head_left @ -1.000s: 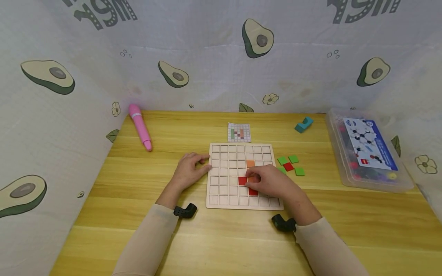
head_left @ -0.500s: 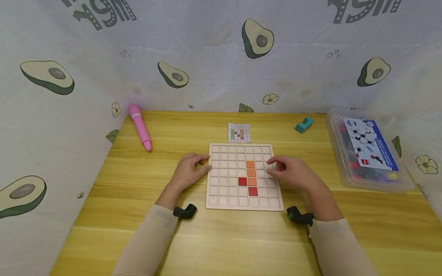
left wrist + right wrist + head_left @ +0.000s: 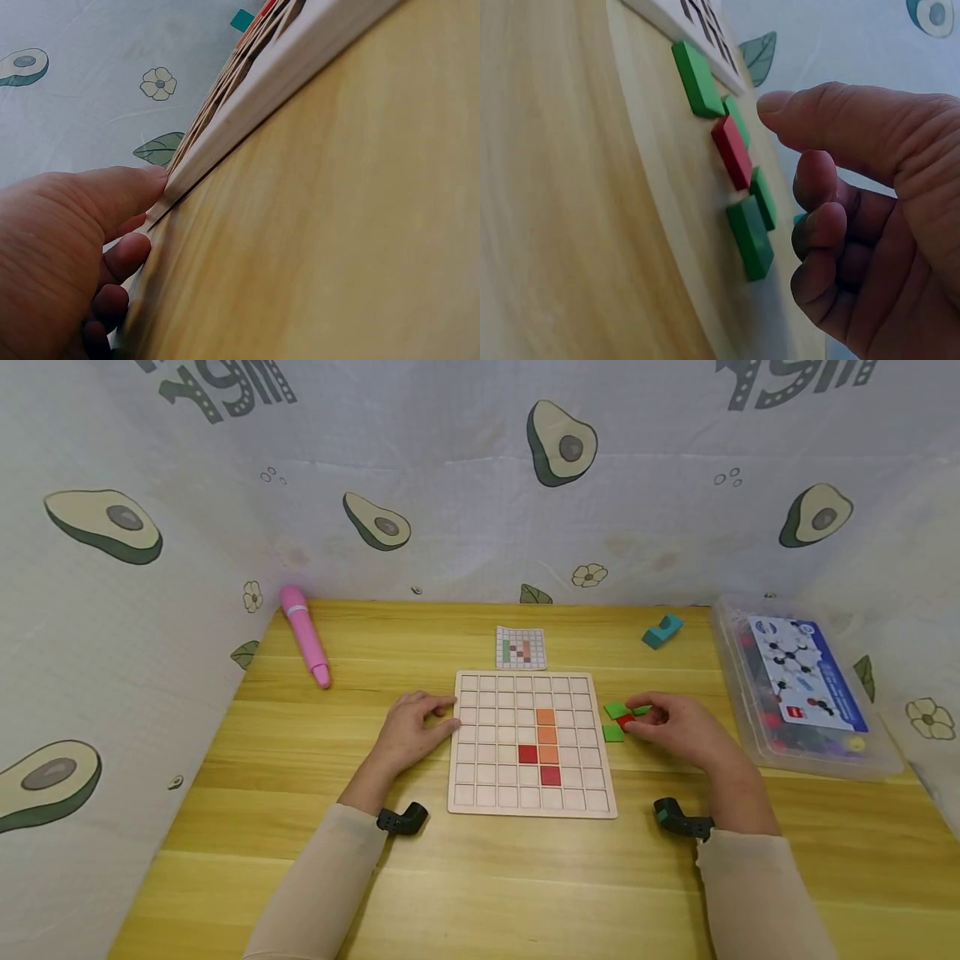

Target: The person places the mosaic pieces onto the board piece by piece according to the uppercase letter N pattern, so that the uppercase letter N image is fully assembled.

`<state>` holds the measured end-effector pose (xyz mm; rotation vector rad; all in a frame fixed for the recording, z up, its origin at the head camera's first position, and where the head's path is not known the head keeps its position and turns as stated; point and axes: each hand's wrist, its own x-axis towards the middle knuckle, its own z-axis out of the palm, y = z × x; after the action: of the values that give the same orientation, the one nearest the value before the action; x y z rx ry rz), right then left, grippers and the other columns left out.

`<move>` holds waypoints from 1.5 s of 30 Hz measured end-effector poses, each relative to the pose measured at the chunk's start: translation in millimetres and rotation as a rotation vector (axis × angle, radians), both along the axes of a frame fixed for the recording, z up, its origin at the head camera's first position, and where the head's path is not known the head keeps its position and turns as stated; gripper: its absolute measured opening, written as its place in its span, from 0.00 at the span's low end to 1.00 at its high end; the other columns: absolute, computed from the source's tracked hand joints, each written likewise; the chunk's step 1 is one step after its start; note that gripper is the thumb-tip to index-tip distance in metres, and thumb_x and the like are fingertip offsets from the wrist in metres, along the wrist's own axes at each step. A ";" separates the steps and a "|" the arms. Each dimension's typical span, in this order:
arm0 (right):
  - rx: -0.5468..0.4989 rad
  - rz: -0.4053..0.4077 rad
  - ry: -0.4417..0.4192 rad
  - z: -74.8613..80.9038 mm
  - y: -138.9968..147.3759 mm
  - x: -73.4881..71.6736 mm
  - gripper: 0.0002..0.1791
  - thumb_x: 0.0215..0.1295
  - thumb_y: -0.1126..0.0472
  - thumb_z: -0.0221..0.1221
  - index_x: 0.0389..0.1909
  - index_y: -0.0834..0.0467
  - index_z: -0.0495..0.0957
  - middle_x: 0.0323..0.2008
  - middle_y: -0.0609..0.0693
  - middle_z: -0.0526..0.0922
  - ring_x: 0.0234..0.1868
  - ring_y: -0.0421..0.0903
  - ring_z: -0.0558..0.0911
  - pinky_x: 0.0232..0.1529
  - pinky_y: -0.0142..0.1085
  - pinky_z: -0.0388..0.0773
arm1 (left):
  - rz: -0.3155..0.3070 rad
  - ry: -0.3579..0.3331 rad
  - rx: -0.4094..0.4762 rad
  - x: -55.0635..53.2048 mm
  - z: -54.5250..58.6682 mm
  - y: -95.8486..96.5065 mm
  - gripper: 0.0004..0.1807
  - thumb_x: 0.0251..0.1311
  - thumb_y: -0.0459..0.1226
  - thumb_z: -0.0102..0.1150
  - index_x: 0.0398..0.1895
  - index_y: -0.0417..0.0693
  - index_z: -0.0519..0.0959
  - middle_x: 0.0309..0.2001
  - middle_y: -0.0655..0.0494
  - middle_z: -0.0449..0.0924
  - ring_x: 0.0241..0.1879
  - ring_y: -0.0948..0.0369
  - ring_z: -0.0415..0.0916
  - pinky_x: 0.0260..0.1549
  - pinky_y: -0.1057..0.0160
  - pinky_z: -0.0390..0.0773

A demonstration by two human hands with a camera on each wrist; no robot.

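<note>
The square wooden grid board lies mid-table, with orange tiles in a column and two red tiles set in its cells. At its left edge my left hand rests, thumb and index finger touching the rim. My right hand is over the loose tiles right of the board, thumb and index finger apart and nothing held. In the right wrist view, a loose red tile lies among several green tiles, the thumb close by. The hand partly covers these tiles in the head view.
A small printed pattern card lies behind the board. A teal block and a clear plastic box of colourful pieces stand at the right. A pink toy microphone lies at the left; a patterned cloth hangs behind.
My right hand has let go of an orange tile, now in the board's column, and has moved right to the loose tiles. My left hand has stayed at the board's edge.
</note>
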<state>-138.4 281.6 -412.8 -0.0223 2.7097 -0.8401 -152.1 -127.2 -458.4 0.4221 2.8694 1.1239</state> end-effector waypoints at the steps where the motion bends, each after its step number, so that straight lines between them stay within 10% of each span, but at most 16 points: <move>1: 0.000 0.005 0.003 -1.1 2.0 -0.5 0.24 0.69 0.51 0.65 0.60 0.59 0.78 0.36 0.54 0.78 0.34 0.48 0.73 0.32 0.37 0.69 | 0.001 0.000 -0.002 0.1 0.3 -0.1 0.22 0.65 0.47 0.67 0.59 0.52 0.84 0.42 0.56 0.82 0.43 0.57 0.71 0.46 0.59 0.69; 45: 0.026 -0.012 -0.039 -8.9 11.8 4.6 0.21 0.69 0.51 0.65 0.54 0.61 0.79 0.30 0.50 0.71 0.29 0.47 0.70 0.30 0.37 0.64 | 0.000 -0.002 0.001 0.3 -2.7 -0.7 0.22 0.65 0.47 0.68 0.59 0.52 0.84 0.42 0.56 0.82 0.47 0.55 0.73 0.52 0.55 0.71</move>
<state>-133.8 293.4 -421.7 0.0163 2.6859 -0.8006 -151.8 -127.9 -461.1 0.4206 2.8676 1.1257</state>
